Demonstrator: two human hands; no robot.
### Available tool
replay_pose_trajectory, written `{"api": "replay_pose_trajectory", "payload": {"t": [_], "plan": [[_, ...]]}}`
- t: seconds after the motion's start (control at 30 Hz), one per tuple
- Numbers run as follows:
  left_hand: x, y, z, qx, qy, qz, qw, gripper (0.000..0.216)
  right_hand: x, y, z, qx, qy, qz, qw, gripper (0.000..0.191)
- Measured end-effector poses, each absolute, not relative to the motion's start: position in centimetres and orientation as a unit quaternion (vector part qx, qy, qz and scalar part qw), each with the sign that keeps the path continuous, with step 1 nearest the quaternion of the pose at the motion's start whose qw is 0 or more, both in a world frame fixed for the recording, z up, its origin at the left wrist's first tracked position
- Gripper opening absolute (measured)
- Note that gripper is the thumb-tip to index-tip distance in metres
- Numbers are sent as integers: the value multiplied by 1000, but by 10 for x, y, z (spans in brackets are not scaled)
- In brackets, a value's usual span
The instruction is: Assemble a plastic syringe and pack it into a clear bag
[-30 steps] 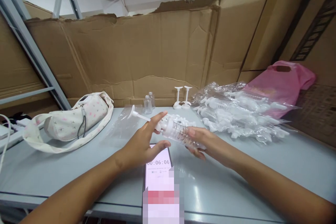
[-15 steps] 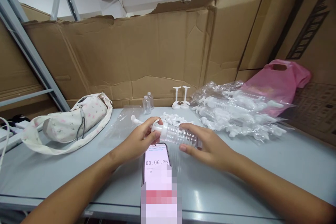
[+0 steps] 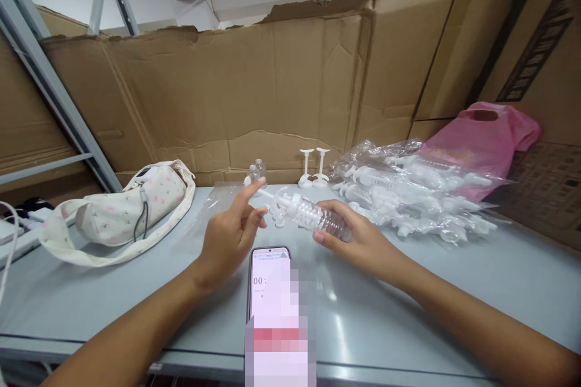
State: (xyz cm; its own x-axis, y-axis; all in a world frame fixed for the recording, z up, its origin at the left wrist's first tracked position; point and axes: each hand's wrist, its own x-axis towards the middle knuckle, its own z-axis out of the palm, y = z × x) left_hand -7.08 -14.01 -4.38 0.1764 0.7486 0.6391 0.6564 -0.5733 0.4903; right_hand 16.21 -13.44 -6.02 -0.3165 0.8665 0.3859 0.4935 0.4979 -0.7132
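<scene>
Grey table (image 3: 454, 290); right hand (image 3: 358, 239) gripping ribbed bottle (image 3: 320, 221), left hand (image 3: 227, 239) spread, phone (image 3: 272, 290) half-blurred.

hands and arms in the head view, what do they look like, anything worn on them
Both forearms are bare as far as the frame shows: no sleeves, gloves, watch or bracelets in view. The left hand and right hand show no rings that can be made out. Fingernails look short and unpainted.

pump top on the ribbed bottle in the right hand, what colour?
White, on a clear ribbed plastic bottle held in the right hand; head view.
</scene>
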Motion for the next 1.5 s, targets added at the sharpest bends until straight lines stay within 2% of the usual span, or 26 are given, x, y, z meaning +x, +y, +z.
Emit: {"api": "replay_pose_trajectory", "payload": {"t": [0.13,0.27,0.47,0.63,0.77,0.97,1.17,1.3,1.4,1.5], "plan": [[-74,-137,-42,714,435,547,-29,36,165,-131,-59,-449,-748,255,418,40],[-77,-130,-39,703,488,515,-42,40,164,-131,-58,-454,-742,269,415,38],[-75,-124,-46,762,478,424,102,42,161,-134,-57,-444,-734,297,419,38],[-73,-120,-51,740,420,468,240,33,160,-136,-57,-440,-735,318,408,38],[-72,-121,-46,725,413,492,250,22,160,-136,-59,-441,-737,313,406,41],[-72,-122,-45,721,398,505,256,24,160,-134,-59,-437,-740,292,421,41],[-71,-121,-54,757,401,374,355,48,159,-133,-61,-395,-746,311,437,41],[-66,-134,-55,810,350,255,396,63,155,-136,-65,-353,-773,339,403,40],[-59,-145,-55,830,304,226,411,59,153,-139,-67,-313,-801,345,377,40],[-53,-149,-57,800,317,275,429,54,153,-141,-66,-297,-821,321,366,43]]}}
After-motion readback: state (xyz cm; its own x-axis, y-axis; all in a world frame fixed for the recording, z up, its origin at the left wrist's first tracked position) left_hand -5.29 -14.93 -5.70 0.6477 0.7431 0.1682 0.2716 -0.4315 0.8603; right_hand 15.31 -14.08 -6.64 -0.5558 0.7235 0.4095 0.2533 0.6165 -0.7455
